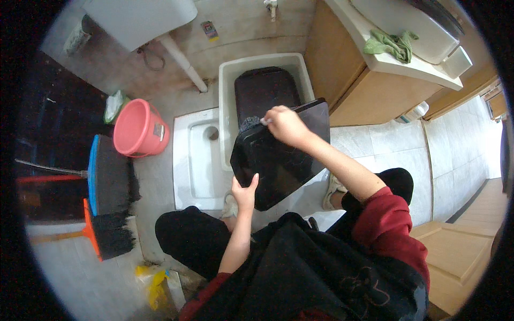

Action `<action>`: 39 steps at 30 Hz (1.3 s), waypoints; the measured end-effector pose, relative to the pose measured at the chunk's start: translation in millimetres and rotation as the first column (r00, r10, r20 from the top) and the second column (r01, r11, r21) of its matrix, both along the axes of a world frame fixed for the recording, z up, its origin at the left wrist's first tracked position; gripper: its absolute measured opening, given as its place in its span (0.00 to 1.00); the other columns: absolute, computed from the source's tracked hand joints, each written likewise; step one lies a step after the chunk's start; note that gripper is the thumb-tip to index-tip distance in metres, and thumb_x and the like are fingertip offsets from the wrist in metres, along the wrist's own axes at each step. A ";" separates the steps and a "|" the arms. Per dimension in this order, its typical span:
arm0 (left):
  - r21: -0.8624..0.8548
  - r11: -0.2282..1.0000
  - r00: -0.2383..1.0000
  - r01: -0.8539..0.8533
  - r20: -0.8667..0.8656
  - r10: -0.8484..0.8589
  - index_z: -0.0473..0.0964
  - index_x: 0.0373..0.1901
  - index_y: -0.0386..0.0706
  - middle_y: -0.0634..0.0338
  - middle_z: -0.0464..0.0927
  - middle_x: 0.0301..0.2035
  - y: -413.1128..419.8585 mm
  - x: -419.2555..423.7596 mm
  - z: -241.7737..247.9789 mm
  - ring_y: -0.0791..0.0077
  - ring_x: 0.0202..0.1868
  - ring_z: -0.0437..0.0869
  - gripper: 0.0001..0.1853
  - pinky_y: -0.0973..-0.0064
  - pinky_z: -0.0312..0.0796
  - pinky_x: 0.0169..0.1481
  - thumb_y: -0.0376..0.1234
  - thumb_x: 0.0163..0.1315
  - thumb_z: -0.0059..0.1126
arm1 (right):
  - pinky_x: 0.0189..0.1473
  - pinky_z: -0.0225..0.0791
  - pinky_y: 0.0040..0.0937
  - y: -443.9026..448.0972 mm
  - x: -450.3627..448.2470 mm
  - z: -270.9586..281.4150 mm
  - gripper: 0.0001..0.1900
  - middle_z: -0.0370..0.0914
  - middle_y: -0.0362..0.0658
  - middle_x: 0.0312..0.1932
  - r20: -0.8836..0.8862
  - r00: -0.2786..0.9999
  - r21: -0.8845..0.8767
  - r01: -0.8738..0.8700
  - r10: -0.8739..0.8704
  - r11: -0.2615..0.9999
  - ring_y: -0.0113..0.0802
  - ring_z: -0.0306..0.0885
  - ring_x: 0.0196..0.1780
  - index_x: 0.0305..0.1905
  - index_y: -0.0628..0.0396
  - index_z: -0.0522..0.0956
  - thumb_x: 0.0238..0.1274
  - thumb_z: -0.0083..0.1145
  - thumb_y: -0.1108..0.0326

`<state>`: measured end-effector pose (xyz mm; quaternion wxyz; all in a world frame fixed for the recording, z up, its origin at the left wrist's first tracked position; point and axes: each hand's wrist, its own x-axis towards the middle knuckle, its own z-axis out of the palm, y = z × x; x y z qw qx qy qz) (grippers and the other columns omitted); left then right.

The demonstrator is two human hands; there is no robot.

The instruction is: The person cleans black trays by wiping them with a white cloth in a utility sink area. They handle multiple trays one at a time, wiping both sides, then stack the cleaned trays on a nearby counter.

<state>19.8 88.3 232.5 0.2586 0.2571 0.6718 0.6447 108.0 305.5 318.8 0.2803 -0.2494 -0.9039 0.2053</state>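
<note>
A black plastic tray or box (281,160) with a raised rim is held tilted in front of me, above the edge of the pale basin (225,82). My left hand (243,194) grips its near left edge, with the thumb on top. In my right hand (287,126) is a scrubbing brush with a white handle, and its grey wire-like scrubber head (249,122) lies against the far left rim. A second dark tray-like piece (267,88) sits inside the basin, partly hidden by the held one.
Left of the basin lies a white squat toilet pan (182,160), with a pink bucket (130,126) and two brooms (110,172) farther left. A wooden cabinet (385,96) stands at right, a green cloth (391,45) on its counter. A tap (272,10) juts from the wall.
</note>
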 end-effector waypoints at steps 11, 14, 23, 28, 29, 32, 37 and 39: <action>-0.028 0.999 0.975 0.037 -0.218 -0.042 0.72 0.50 0.31 0.55 0.81 0.40 10.8 -3.6 3.3 0.69 0.42 0.81 0.25 0.71 0.73 0.49 0.29 0.51 0.71 | 0.48 0.71 0.38 -82.5 -20.3 60.5 0.06 0.78 0.49 0.34 -0.167 0.952 0.041 -0.254 0.257 0.966 0.47 0.76 0.43 0.32 0.60 0.78 0.45 0.56 0.76; -0.029 0.999 0.996 0.028 -0.089 -0.031 0.72 0.49 0.31 0.55 0.81 0.41 9.2 1.2 5.6 0.71 0.42 0.81 0.24 0.72 0.73 0.49 0.28 0.51 0.70 | 0.50 0.71 0.41 -49.2 17.4 47.3 0.08 0.79 0.51 0.36 -0.175 0.981 0.075 -0.074 0.086 0.994 0.49 0.76 0.45 0.36 0.60 0.80 0.48 0.54 0.76; -0.013 0.995 0.994 0.103 -0.037 -0.103 0.70 0.53 0.32 0.53 0.78 0.46 3.4 1.8 0.3 0.66 0.47 0.78 0.26 0.70 0.68 0.57 0.26 0.51 0.69 | 0.46 0.72 0.41 100.8 143.1 -76.5 0.11 0.81 0.56 0.35 0.004 0.620 -0.303 0.749 -0.785 0.590 0.51 0.81 0.42 0.38 0.55 0.83 0.54 0.59 0.61; 0.033 0.998 0.974 0.055 -0.220 -0.046 0.74 0.48 0.33 0.57 0.81 0.39 0.8 1.9 -4.6 0.71 0.39 0.81 0.24 0.73 0.73 0.48 0.28 0.49 0.71 | 0.47 0.72 0.41 128.0 153.9 -118.5 0.10 0.82 0.55 0.35 -0.016 0.396 -0.450 0.817 -0.918 0.360 0.50 0.81 0.42 0.37 0.53 0.85 0.55 0.56 0.64; -0.052 0.996 0.994 0.073 -0.084 -0.077 0.74 0.47 0.33 0.57 0.81 0.38 0.8 0.9 -5.6 0.71 0.39 0.81 0.24 0.73 0.73 0.48 0.28 0.48 0.72 | 0.48 0.72 0.41 128.7 151.0 -119.1 0.10 0.82 0.55 0.35 -0.020 0.362 -0.478 0.815 -0.932 0.327 0.50 0.81 0.42 0.37 0.53 0.85 0.55 0.55 0.65; -0.066 0.994 0.990 0.092 -0.105 -0.099 0.74 0.46 0.33 0.57 0.81 0.39 -0.6 -0.6 -8.1 0.72 0.39 0.80 0.23 0.73 0.73 0.48 0.29 0.49 0.71 | 0.43 0.73 0.36 114.1 134.7 -107.7 0.09 0.82 0.53 0.32 0.027 0.521 -0.379 0.795 -0.853 0.474 0.42 0.83 0.38 0.38 0.55 0.84 0.55 0.58 0.65; -0.049 0.996 0.995 0.074 -0.057 -0.077 0.74 0.46 0.33 0.57 0.81 0.39 2.6 2.6 -7.5 0.72 0.39 0.81 0.21 0.73 0.73 0.48 0.29 0.51 0.71 | 0.41 0.73 0.35 33.0 72.8 -61.9 0.09 0.80 0.54 0.35 -0.134 0.859 -0.231 0.458 -0.494 0.859 0.43 0.81 0.38 0.41 0.58 0.82 0.57 0.58 0.68; 0.007 0.997 0.997 0.073 -0.026 -0.073 0.73 0.46 0.33 0.57 0.81 0.40 4.3 4.5 -4.9 0.72 0.39 0.81 0.21 0.73 0.73 0.48 0.28 0.51 0.70 | 0.39 0.73 0.33 -6.1 41.3 -38.1 0.09 0.79 0.52 0.35 -0.242 0.908 -0.163 0.310 -0.342 0.937 0.41 0.80 0.35 0.41 0.59 0.80 0.55 0.60 0.72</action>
